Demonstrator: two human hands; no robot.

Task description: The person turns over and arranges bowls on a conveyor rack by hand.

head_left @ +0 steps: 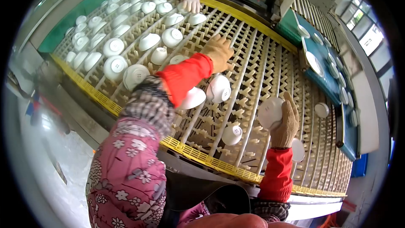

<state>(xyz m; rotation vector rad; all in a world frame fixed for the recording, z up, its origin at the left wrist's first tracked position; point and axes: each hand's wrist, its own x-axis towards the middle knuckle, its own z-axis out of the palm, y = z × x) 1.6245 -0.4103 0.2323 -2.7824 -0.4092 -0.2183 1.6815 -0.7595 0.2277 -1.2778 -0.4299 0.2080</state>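
Observation:
My left hand [218, 54], in a tan glove, reaches over the peg rack [249, 76] with its fingers apart and nothing visible in them. Just below it, a white bowl [219, 88] leans on the pegs, and another white bowl [193, 99] lies partly behind my red sleeve. My gloved right hand [287, 122] grips a white bowl [270, 113] by its right side, above the rack. A small white cup [232, 135] rests between the two hands, nearer the front edge. Under my right wrist, a white dish [298, 150] is partly hidden.
Several white bowls [114, 47] cover the rack's left part. Across the rack, another person's gloved hand [192, 4] is near some bowls. At right, a blue-green belt [325, 80] carries several white dishes. A yellow edge [202, 158] runs along the rack's front.

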